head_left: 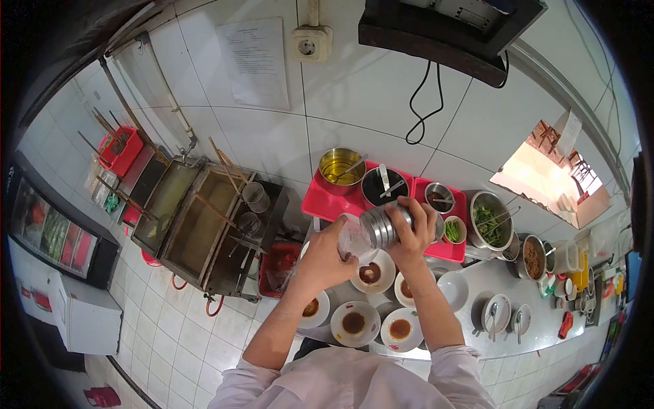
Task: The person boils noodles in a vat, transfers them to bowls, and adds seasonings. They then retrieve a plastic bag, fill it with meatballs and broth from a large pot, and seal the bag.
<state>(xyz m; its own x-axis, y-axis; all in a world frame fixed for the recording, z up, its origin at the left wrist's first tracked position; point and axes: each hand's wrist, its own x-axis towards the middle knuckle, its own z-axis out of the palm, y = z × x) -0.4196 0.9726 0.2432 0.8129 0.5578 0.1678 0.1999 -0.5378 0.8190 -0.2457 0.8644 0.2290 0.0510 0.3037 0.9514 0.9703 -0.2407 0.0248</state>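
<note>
My left hand (328, 253) is closed around a clear plastic container (353, 237), cloudy and partly hidden by my fingers. Tilted on its side, a ribbed metal canister (379, 228) is gripped by my right hand (413, 230), its end against the plastic container. Whatever is inside the two cannot be made out. Beneath my hands stand several white bowls with dark brown sauce, among them one bowl (370, 287) right under the container, another bowl (355, 339) nearer me and a third bowl (401, 345) beside it.
Behind my hands, a red tray (327, 209) carries a pot of yellow oil (341, 165) and a dark sauce pot (373, 185). Right of it are a bowl of greens (492, 218) and a bowl of brown topping (534, 259). Metal cooking vats (197, 211) stand to the left.
</note>
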